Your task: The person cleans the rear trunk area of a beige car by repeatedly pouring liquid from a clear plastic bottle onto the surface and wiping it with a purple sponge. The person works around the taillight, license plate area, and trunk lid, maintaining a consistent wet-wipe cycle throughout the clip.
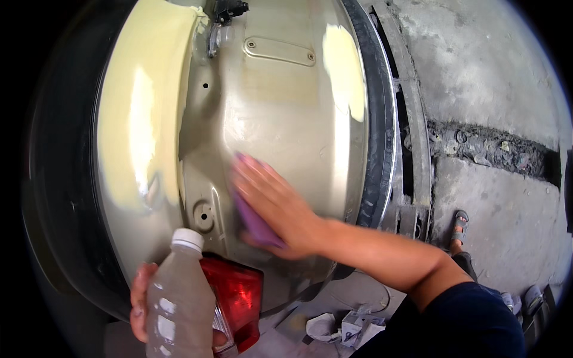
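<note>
My right hand (277, 206) presses a purple pad (257, 223), seemingly soft, flat against the beige metal body panel (282, 129) of a car. Motion blur softens the fingers, and the hand covers much of the pad. In my left hand (139, 304) is a clear plastic bottle (181, 300) with a white cap (188, 239), filled with cloudy liquid. Behind the bottle shows a red tail light (239, 295), partly hidden by it. A large pale yellow patch of body filler (118, 116) coats the panel's left strip; a smaller yellow patch (342, 67) lies near the right edge.
A black latch part (229, 10) protrudes at the top. Dark trim (378, 134) borders the panel on the right. Beyond lies a concrete floor (488, 67) with a debris-filled trench (501, 150). A sandalled foot (459, 223) stands there. Boxes (356, 329) sit below.
</note>
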### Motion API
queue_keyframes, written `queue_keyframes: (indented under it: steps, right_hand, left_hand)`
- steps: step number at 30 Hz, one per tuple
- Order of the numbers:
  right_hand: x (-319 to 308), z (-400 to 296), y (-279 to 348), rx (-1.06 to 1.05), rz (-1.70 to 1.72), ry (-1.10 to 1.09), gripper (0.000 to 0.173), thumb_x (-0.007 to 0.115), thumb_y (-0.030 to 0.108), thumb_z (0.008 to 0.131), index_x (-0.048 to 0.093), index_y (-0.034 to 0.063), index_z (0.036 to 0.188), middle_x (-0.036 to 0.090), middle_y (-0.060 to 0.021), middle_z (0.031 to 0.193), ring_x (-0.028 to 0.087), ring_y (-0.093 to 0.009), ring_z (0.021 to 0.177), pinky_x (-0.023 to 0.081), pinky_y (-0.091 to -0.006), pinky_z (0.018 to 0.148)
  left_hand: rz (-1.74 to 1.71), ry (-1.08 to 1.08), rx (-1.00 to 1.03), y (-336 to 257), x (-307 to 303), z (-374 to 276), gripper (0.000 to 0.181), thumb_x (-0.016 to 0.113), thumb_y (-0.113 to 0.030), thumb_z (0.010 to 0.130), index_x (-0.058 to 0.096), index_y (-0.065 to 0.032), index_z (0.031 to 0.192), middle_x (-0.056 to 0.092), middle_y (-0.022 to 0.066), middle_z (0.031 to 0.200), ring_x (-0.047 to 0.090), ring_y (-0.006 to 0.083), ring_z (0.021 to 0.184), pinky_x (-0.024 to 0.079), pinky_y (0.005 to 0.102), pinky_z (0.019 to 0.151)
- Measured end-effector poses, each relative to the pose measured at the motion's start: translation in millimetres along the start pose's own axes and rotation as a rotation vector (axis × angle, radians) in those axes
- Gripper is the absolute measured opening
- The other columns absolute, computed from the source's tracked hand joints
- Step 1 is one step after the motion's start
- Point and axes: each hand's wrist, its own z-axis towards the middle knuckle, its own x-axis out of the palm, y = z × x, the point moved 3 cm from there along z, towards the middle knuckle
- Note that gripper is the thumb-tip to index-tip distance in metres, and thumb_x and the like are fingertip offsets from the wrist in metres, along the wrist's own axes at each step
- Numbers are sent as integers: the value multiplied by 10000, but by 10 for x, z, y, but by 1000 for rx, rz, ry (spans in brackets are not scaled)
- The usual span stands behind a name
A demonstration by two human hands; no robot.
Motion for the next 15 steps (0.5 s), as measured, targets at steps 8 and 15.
queue_keyframes:
  steps: [8, 15]
  right_hand:
    - [12, -197, 300, 155, 247, -76, 685, 559, 234, 965, 268, -66, 1509, 211, -279, 1588, 192, -396, 1493, 177, -459, 1215]
    - [26, 629, 396, 360, 401, -172, 674, 485, 273, 989, 252, -101, 1499, 206, -305, 1579, 170, -412, 1495, 165, -464, 1215]
  left_hand:
    - [41, -45, -52, 73, -13, -28, 1098, 825, -527, 723, 177, -130, 1516, 370, 250, 1479, 446, 402, 1331, 415, 502, 1101]
    - [12, -140, 131, 363, -71, -134, 1101, 624, -757, 755, 214, -33, 1476, 490, 288, 1352, 536, 403, 1231, 449, 514, 1060]
